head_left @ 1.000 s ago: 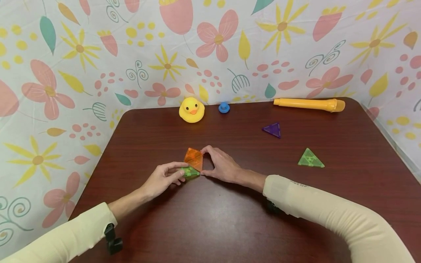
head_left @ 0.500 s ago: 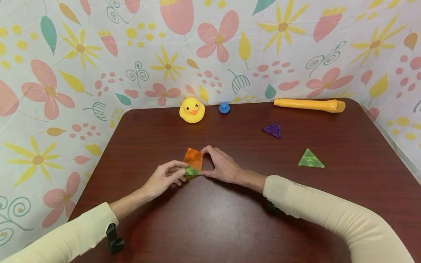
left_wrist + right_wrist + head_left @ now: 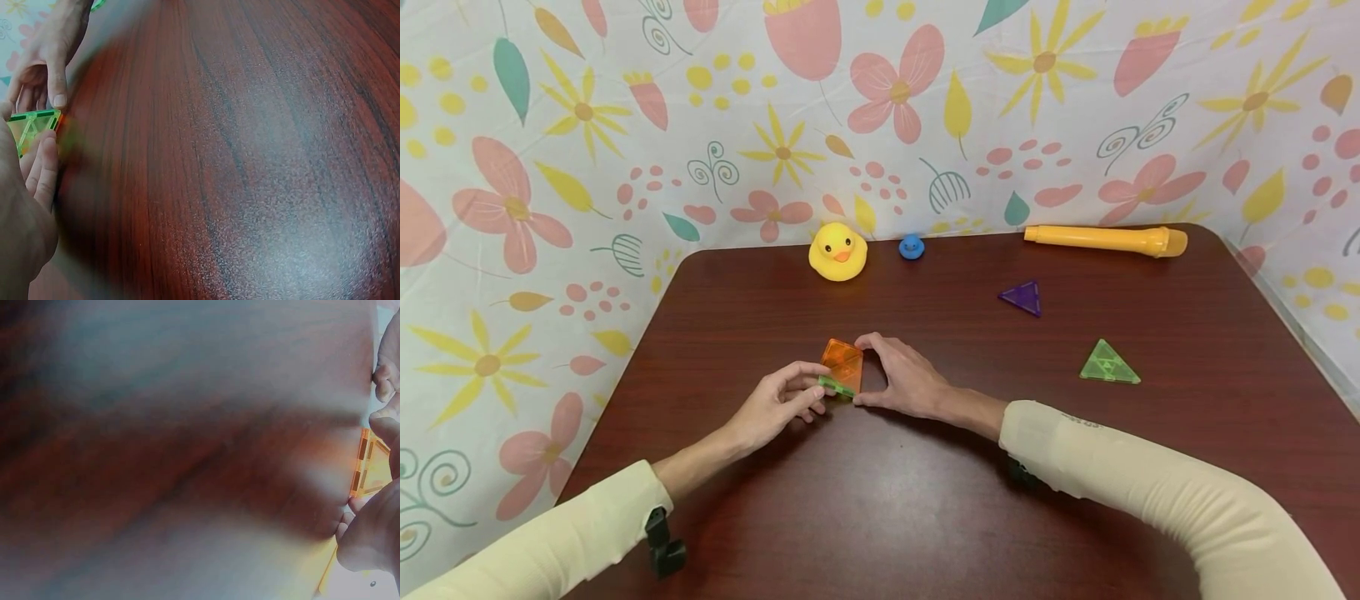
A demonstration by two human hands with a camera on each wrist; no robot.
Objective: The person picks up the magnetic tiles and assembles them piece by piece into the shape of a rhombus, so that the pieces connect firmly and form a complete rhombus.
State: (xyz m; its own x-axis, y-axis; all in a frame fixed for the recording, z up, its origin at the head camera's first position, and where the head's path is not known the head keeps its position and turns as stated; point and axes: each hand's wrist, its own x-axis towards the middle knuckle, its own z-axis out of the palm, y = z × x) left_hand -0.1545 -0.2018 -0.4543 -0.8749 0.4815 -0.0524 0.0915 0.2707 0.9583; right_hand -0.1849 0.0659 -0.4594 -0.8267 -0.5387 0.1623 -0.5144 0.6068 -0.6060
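Near the middle of the table my left hand (image 3: pixel 781 398) pinches a translucent green triangular magnetic tile (image 3: pixel 837 386) between thumb and fingers. The green tile is tilted up on edge along the lower left side of an orange magnetic tile (image 3: pixel 844 358). My right hand (image 3: pixel 906 375) grips the orange tile at its right side, index finger at the top corner and thumb at the bottom one. In the left wrist view the green tile (image 3: pixel 31 125) shows its face, partly behind my left fingers. The orange tile (image 3: pixel 372 464) appears between right thumb and finger in the right wrist view.
Another green triangular tile (image 3: pixel 1108 363) lies to the right, with a purple triangular tile (image 3: pixel 1022 297) farther back. A yellow rubber duck (image 3: pixel 838 252), a small blue duck (image 3: pixel 912 247) and a yellow toy microphone (image 3: pixel 1105 240) line the back edge before a patterned cloth (image 3: pixel 865 100).
The green tile in my left hand has tipped up from nearly flat to steep against the orange tile. My left fingers have risen slightly; the right hand has barely moved.
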